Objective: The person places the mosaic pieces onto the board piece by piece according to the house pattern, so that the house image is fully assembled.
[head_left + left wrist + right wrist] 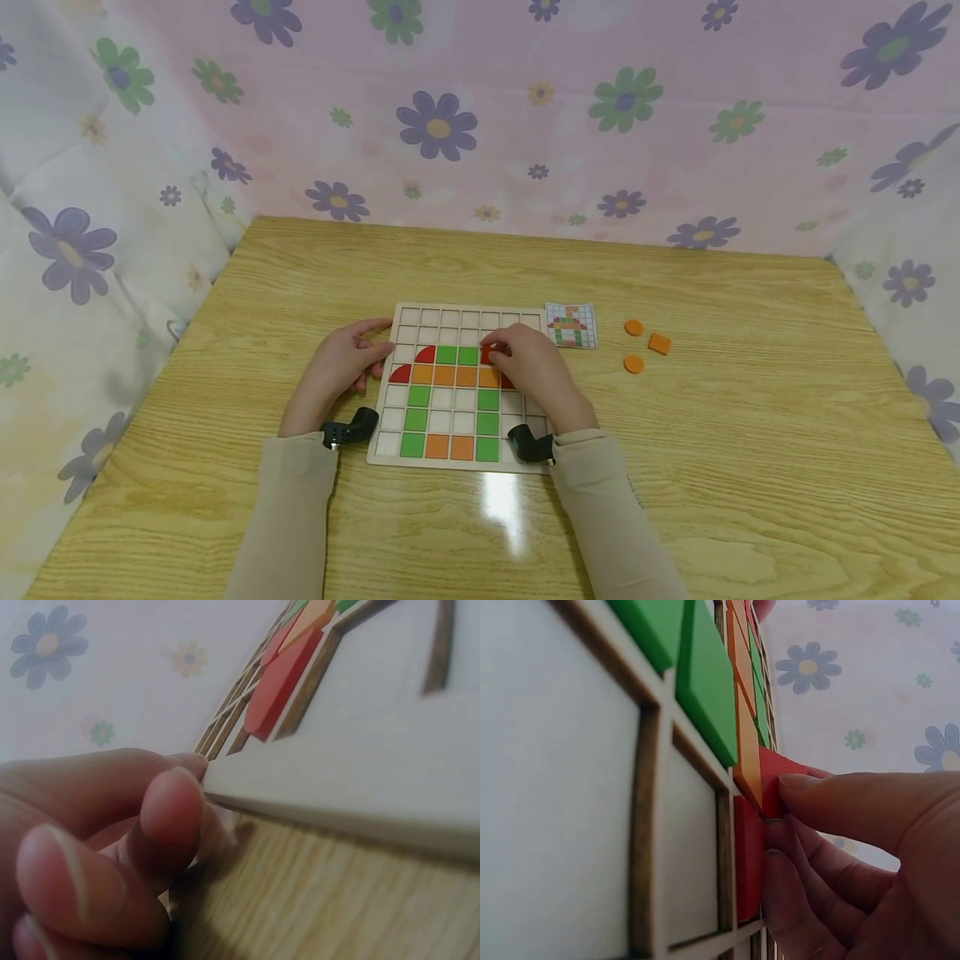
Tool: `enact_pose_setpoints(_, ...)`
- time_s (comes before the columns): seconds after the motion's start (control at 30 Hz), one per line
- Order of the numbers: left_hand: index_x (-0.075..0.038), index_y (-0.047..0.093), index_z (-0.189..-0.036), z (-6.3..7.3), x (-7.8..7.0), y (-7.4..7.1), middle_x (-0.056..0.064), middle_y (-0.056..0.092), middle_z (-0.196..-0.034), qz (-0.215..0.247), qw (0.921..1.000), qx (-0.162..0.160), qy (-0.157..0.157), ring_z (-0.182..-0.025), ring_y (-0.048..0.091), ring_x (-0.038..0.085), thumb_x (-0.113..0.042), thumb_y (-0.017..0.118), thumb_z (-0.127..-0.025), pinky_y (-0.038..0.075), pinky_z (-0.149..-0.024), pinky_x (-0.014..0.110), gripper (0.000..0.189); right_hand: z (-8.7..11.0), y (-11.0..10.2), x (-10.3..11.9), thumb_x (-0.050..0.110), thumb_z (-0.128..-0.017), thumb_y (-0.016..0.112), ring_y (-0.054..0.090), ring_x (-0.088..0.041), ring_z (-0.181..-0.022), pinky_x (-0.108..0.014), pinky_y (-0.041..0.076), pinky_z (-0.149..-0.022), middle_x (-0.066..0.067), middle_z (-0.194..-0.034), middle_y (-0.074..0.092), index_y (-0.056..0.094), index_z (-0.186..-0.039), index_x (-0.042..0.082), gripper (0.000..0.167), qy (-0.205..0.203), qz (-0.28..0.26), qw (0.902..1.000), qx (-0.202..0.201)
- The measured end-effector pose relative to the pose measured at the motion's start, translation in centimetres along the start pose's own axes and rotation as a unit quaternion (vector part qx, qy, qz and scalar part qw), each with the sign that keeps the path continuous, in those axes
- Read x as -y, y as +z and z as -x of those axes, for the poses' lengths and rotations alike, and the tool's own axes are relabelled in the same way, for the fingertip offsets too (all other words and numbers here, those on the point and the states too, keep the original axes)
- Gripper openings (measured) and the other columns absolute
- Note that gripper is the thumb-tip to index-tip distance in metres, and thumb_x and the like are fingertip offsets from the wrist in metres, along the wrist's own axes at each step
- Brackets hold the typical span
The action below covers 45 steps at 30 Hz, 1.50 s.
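Observation:
A square wooden grid board (pixel 382 461) lies on the table, its cells partly filled with green, orange and red tiles. My left hand (pixel 341 358) is at the board's left side, index finger and thumb touching the edge, the other fingers loosely bent. Over the board's right half, my right hand (pixel 528 358) pinches a red tile (pixel 771 776) between thumb and fingers. That tile stands tilted above the grid, just beyond an orange tile (pixel 746 742). Another red tile (pixel 749 859) sits in a cell under my right fingers. The held tile's full outline is hidden.
A small printed pattern card (pixel 572 326) touches or nearly touches the board's upper right edge. To its right lie two orange round tiles, one farther back (pixel 633 327) and one nearer (pixel 633 364), plus an orange square tile (pixel 659 343). Flowered cloth (pixel 510 200) hangs behind the table.

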<state>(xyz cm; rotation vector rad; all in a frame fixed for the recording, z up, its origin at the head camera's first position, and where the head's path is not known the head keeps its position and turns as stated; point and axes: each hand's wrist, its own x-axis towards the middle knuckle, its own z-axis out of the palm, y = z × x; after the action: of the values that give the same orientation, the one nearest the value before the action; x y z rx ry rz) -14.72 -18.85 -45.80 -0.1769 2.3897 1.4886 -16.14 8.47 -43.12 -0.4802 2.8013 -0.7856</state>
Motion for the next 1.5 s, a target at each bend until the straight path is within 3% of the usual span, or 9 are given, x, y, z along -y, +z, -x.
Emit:
enact_pose_setpoints(0.23,-0.028,0.047,-0.128,0.02,0.13,-0.01,0.012,0.057,-0.063,-0.01,0.9999,-0.002,0.009,-0.035,0.042,0.015,-0.035,0.06,-0.085,0.045,-0.038,0.034,0.045,-0.02,0.04,0.29,0.015,-0.084,0.062,0.05,-0.013,-0.074,-0.027,0.043,-0.067,0.003,-0.084,0.057,0.063,-0.102,0.018,0.018,-0.004,0.004,1.0,0.004)
enact_pose_setpoints(0.5,-0.028,0.048,-0.128,0.03,0.15,-0.01,0.012,0.058,-0.063,-0.008,0.9999,-0.002,0.009,-0.035,0.042,0.015,-0.034,0.06,-0.085,0.045,-0.038,0.035,0.045,-0.04,0.04,0.34,0.015,-0.083,0.063,0.05,-0.013,-0.076,-0.027,0.043,-0.069,0.004,-0.084,0.057,0.064,-0.094,0.017,0.01,0.0,0.001,1.0,0.006)
enact_pose_setpoints(1.5,-0.029,0.047,-0.128,0.04,-0.02,-0.01,0.013,0.057,-0.064,-0.001,1.0,0.001,0.003,-0.036,0.042,0.015,-0.038,0.06,-0.084,0.045,-0.039,0.034,0.047,0.08,-0.06,0.07,0.025,-0.083,0.064,0.048,-0.014,-0.078,-0.028,0.042,-0.069,0.001,-0.09,0.051,0.062,-0.106,0.019,0.024,0.003,-0.018,0.9991,0.038)
